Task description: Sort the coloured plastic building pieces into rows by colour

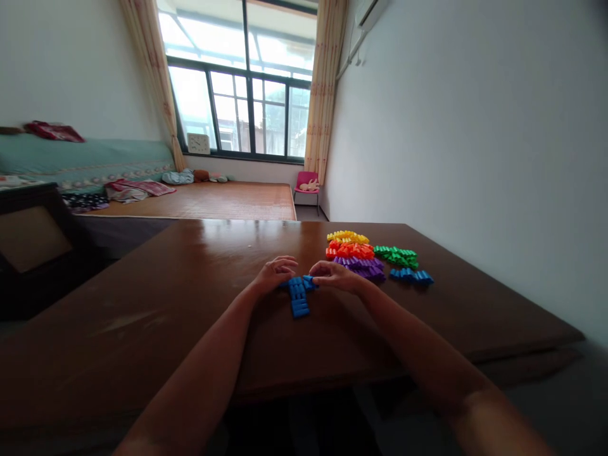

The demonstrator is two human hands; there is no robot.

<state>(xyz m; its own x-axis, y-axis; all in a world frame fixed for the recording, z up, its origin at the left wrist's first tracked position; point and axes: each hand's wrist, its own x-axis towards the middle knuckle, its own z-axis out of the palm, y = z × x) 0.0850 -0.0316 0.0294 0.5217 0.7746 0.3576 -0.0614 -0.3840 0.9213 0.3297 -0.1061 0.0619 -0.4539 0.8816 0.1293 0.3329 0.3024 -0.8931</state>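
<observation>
Blue plastic blocks (299, 299) lie joined in a T-like shape on the brown table, with the stem pointing toward me. At the left end of its crossbar is my left hand (275, 273), fingers stretched out and apart over the top; its thumb side is close to the blue pieces. My right hand (336, 277) is at the other end, thumb and fingertips closed on a small blue block (309, 282) that sits tilted against the crossbar. Its fingers partly hide that block.
Right of my hands lie piles of yellow (348, 237), orange (350, 251), purple (365, 267) and green blocks (396, 256), plus more blue blocks (411, 275). The dark table (190, 285) reaches toward a bed (228, 197), and a pink chair (308, 182) stands beyond its far edge.
</observation>
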